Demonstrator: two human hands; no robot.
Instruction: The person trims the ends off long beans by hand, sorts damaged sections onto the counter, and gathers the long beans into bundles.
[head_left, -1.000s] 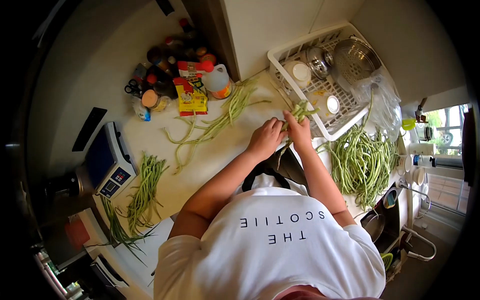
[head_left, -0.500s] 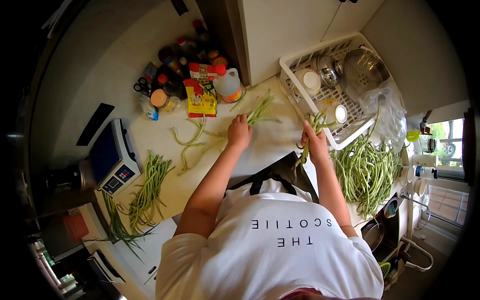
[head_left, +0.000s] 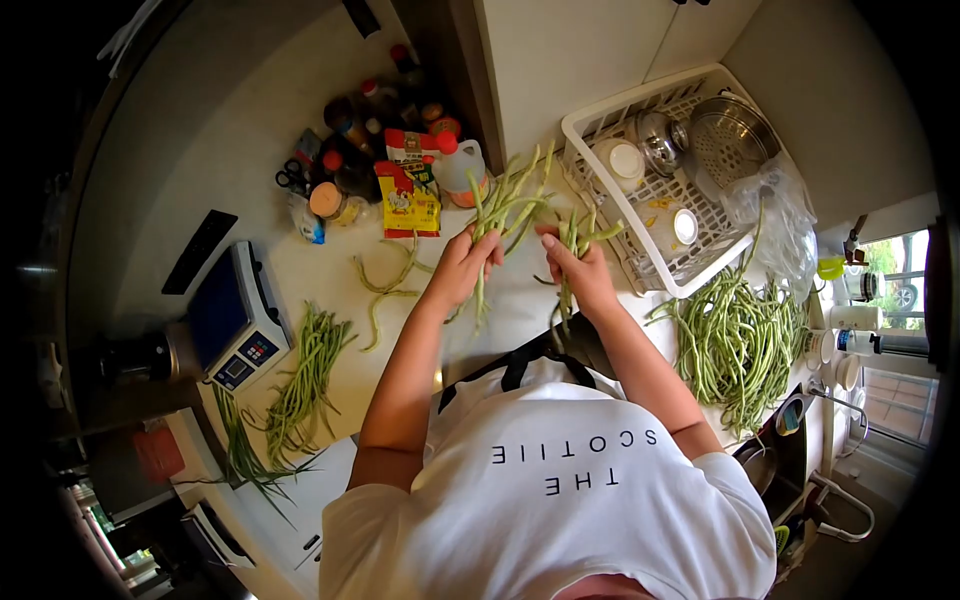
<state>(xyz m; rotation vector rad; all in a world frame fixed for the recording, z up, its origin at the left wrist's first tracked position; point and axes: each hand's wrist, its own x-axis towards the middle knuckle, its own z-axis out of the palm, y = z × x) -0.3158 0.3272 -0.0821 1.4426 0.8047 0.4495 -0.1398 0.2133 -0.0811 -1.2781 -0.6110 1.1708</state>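
My left hand (head_left: 467, 262) is closed around a bunch of long green beans (head_left: 512, 195), whose ends fan out above and hang below it. Close by on the right, my right hand (head_left: 582, 272) grips another, smaller bunch of long beans (head_left: 572, 235). A few loose long beans (head_left: 378, 290) lie curled on the counter left of my left hand. To the right is a large tangled heap of long beans (head_left: 738, 345). A neater bundle of long beans (head_left: 305, 385) rests on the counter at the left.
A white plastic basket (head_left: 640, 245) with cups and steel pots stands at the back right. Seasoning packets (head_left: 408, 205) and several bottles (head_left: 460, 170) crowd the back left. A kitchen scale (head_left: 240, 320) sits left, near green stalks (head_left: 245, 450). The sink (head_left: 790, 440) is at right.
My left hand has lifted its bunch of long beans off the counter. My right hand has moved left with its bunch, bringing both hands close together.
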